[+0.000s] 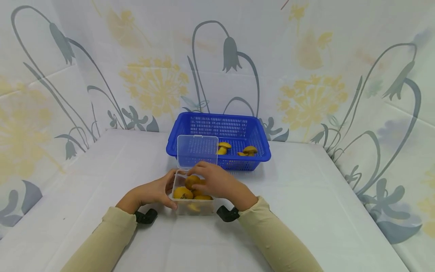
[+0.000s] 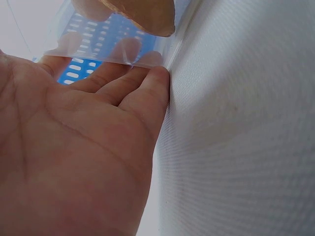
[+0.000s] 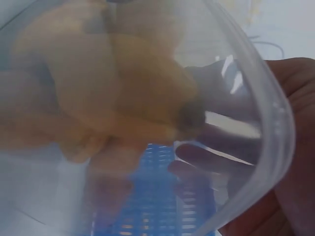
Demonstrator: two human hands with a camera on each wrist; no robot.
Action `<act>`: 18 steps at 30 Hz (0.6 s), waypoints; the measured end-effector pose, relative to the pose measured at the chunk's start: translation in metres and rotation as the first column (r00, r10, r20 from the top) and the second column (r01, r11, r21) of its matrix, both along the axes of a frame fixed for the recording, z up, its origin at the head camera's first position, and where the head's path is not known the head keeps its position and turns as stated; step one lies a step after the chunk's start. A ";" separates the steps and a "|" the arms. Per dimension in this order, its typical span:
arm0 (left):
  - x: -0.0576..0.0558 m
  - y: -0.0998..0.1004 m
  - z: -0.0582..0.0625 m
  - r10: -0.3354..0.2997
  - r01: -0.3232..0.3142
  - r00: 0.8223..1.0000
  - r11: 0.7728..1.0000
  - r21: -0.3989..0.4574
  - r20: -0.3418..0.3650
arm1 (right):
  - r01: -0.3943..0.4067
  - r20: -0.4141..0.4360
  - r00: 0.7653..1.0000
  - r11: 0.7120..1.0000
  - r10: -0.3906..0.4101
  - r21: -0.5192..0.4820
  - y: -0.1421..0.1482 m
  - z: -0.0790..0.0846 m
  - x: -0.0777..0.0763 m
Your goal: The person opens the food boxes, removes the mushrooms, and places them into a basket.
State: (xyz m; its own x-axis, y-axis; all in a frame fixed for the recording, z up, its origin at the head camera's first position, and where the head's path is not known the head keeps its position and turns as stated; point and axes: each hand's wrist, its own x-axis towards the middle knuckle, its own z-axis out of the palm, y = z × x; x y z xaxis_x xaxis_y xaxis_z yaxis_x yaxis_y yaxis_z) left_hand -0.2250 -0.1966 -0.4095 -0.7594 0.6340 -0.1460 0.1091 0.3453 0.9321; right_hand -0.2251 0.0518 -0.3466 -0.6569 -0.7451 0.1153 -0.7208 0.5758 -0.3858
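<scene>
A clear plastic box point(image 1: 208, 208) stands on the table with its hinged lid point(image 1: 197, 149) raised at the back. Several mushrooms point(image 1: 182, 193) with yellow-brown caps fill it. My left hand point(image 1: 153, 192) holds the box at its left side, thumb by the front corner and fingers toward the back. In the left wrist view, the fingers point(image 2: 147, 96) lie against the clear wall. Over the box's right part, my right hand point(image 1: 219, 182) pinches a mushroom point(image 1: 192, 182) at the top of the pile. Through the box wall, the right wrist view shows blurred mushrooms point(image 3: 128, 83).
Behind the box sits a blue perforated basket point(image 1: 263, 149), partly overlapped by the raised lid. Inside it lie a yellow mushroom point(image 1: 223, 148) and a browner mushroom point(image 1: 250, 150). A floral cloth backdrop point(image 1: 306, 56) rises behind the white table point(image 1: 306, 196).
</scene>
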 end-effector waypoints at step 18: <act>-0.001 0.000 -0.002 -0.008 0.008 1.000 1.000 0.001 -0.005 | -0.016 -0.018 1.000 0.993 0.019 0.118 -0.005 -0.005 0.000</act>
State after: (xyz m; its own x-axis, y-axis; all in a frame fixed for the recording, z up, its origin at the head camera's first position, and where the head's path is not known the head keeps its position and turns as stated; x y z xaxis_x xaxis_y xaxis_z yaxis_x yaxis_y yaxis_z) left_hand -0.2262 -0.1962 -0.4111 -0.7551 0.6402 -0.1413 0.1169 0.3436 0.9318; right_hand -0.2248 0.0465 -0.3517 -0.6421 -0.7656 0.0382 -0.7377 0.6036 -0.3024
